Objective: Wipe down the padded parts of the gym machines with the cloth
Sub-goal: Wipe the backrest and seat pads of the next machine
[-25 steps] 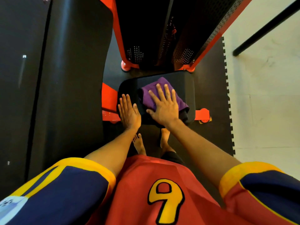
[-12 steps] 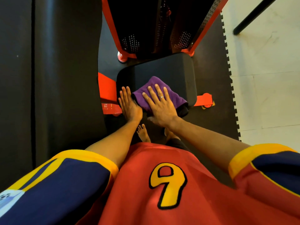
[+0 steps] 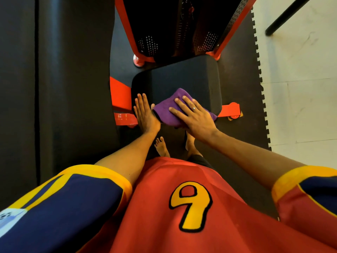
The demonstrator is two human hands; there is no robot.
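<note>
A black padded seat (image 3: 186, 77) of an orange-framed gym machine lies below me. A folded purple cloth (image 3: 168, 110) sits on the seat's near edge. My right hand (image 3: 195, 117) presses flat on the cloth with its fingers spread; a ring shows on one finger. My left hand (image 3: 145, 114) rests flat with straight fingers on the seat's near left corner, right beside the cloth. My bare feet stand on the dark floor mat under my arms.
The machine's orange frame and perforated black weight housing (image 3: 175, 28) rise behind the seat. A tall black padded panel (image 3: 73, 70) stands at the left. Black interlocking floor mat (image 3: 244, 84) ends at pale floor tiles on the right, where a black bar (image 3: 286, 17) slants.
My right hand has dragged the purple cloth from the middle of the seat toward its near edge. The left hand has stayed at the seat's near left corner.
</note>
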